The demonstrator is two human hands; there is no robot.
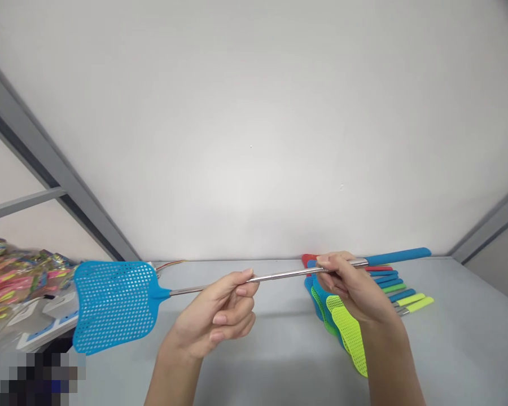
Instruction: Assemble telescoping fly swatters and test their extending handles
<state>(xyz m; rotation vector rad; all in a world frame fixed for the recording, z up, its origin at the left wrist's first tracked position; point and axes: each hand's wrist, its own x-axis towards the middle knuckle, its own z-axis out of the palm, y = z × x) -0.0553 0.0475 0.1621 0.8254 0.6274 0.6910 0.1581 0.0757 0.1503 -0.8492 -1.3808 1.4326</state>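
Note:
A blue fly swatter (115,304) with a thin metal telescopic rod stretches across the view, held above the table. My left hand (220,316) pinches the rod between thumb and forefinger, on the side toward the mesh head; its other fingers are curled. Closer to the blue grip, my right hand (351,285) is closed on the same rod. Behind and below my right hand lies a pile of fly swatters (349,327) in yellow-green, green, blue and red, partly hidden by that hand and forearm. Their coloured handles (406,299) point right.
A grey table (275,361) meets a pale wall (254,141). Grey metal frame posts (80,186) stand at both sides. Shiny packets (8,282) in bright colours lie at far left, near a white power strip (48,332). The bottom left corner is blurred out.

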